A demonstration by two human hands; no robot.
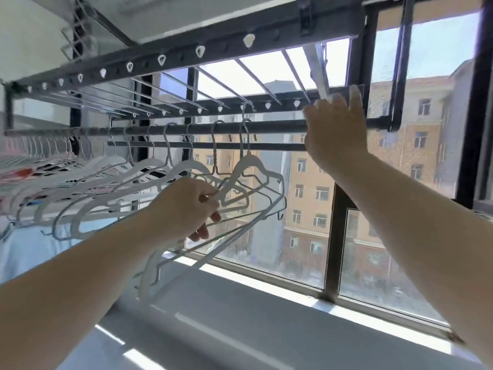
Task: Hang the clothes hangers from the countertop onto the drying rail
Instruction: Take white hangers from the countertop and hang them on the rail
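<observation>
Where the rail (165,130) ran into the far left, a dense pack of white hangers (40,148) hung from it, some carrying clothes (24,172) in white, red and black. Further along toward the middle, more hangers (149,166) sat spaced apart on the same rail, their hooks over the bar and their shoulders swung toward the camera. A second, thinner bar (213,146) ran just behind and below the rail. Above both stretched the rack (186,53), a dark beam dotted with white triangular eyelets and joined to a back beam by thin metal rods.

Near the middle, the left hand (186,204) was closed around a bundle (240,198) of white and wire hangers, gripping them at the shoulders below the rail; their long lower bars trailed down toward the tabletop (240,329), and one hook of the bundle reached up over the rail.

Right of that, the right hand (336,129) was raised to the rail's right end with its fingers curled over the bar and the beam above; whether it held anything else cannot be told. Behind it stood the window (306,222), showing tan buildings (400,156) outside.
</observation>
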